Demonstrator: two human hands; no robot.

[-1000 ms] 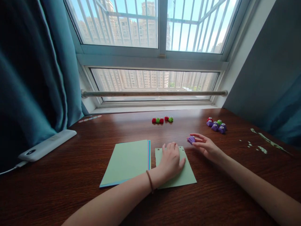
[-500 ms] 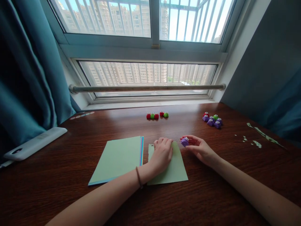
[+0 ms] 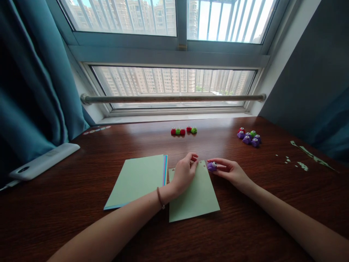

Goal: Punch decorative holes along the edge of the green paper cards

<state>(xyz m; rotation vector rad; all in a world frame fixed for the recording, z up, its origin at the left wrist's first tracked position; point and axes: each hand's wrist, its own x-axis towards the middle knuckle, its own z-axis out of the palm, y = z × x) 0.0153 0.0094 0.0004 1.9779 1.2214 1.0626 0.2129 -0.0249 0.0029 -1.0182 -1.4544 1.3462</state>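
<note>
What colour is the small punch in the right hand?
The small punch is purple; it shows best in the head view.

With the left hand (image 3: 183, 175) over a green sheet (image 3: 201, 196), the right fingers (image 3: 221, 161) hold a purple punch (image 3: 211, 167).

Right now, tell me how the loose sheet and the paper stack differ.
The sheet has small holes along its far edge; none show on the stack. The stack shows blue and pink layers under its top, while the sheet shows only green. The left hand is over the sheet; no hand is over the stack. Both are pale green on top and rest on the table.
</note>
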